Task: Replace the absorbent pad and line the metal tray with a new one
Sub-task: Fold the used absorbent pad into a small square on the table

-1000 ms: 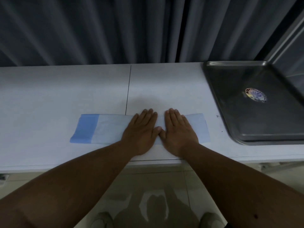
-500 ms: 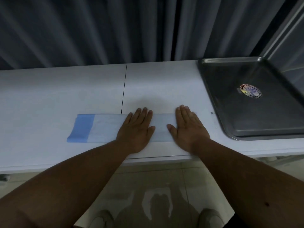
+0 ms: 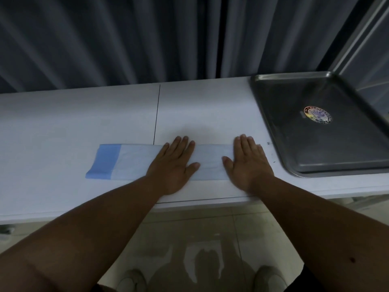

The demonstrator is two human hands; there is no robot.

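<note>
A folded absorbent pad (image 3: 134, 163), pale blue with a darker blue left end, lies as a long strip on the white table (image 3: 63, 127). My left hand (image 3: 174, 165) presses flat on the pad's middle with straight fingers. My right hand (image 3: 247, 163) presses flat on the pad's right end and covers it. The metal tray (image 3: 336, 144) sits bare at the right of the table, with a round sticker (image 3: 317, 115) on its floor. The tray's near-left corner is a short gap from my right hand.
Grey curtains (image 3: 147, 39) hang behind the table. A seam (image 3: 156, 114) splits the tabletop near the middle. A metal frame (image 3: 362, 34) rises at the far right. Tiled floor and my shoes (image 3: 131, 280) show below the table's front edge.
My hands started side by side at the pad's centre. My right hand has slid right along the strip to its end, while my left hand has stayed near the middle.
</note>
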